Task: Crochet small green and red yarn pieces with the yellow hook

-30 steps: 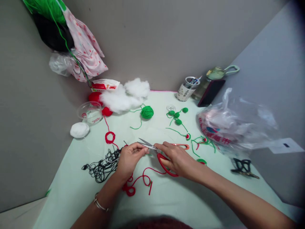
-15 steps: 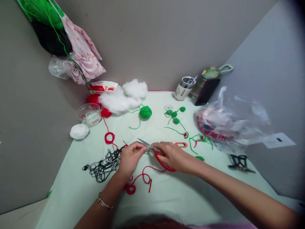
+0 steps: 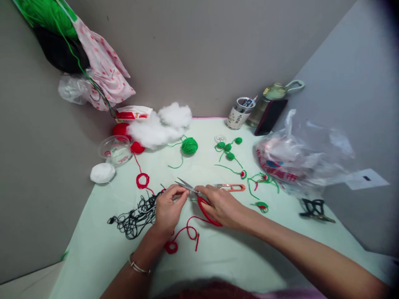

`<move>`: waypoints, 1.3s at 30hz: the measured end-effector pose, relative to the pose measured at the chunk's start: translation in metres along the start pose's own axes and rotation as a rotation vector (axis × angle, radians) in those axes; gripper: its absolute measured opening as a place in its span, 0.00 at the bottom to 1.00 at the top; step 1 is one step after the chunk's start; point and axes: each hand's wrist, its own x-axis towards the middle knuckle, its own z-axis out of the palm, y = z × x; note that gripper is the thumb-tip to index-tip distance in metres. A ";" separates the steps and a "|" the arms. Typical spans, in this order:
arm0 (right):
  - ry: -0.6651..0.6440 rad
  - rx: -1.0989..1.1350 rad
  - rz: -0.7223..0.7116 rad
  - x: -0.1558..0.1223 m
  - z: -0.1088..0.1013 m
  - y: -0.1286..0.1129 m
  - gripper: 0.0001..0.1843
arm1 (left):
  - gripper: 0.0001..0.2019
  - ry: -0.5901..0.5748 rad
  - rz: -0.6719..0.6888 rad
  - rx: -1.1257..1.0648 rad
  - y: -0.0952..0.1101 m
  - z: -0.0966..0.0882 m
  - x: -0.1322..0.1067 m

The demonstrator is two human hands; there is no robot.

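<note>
The right hand [image 3: 222, 206] grips the red-handled scissors [image 3: 191, 189] above the bench [image 3: 221, 257], their long axis slanting forward and leftward. From where I stand, the slightly parted blades lie just beside the left hand [image 3: 169, 207], its fingertips pinched together; what they hold, I cannot tell.

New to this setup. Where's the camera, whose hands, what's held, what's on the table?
No machine here: a person works bare-handed, seen from a camera worn on their head, looking forward and down. The right hand holds red-handled scissors, blades slightly apart, beside the left hand. That one is pinched; anything between its fingertips is too small to make out. On the table are tangled black cord, red yarn, a green yarn ball, white stuffing and an orange-handled tool.
</note>
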 end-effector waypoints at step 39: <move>0.339 -0.198 0.042 0.100 -0.113 -0.006 0.20 | 0.22 -0.146 -0.596 -0.834 0.037 -0.027 0.017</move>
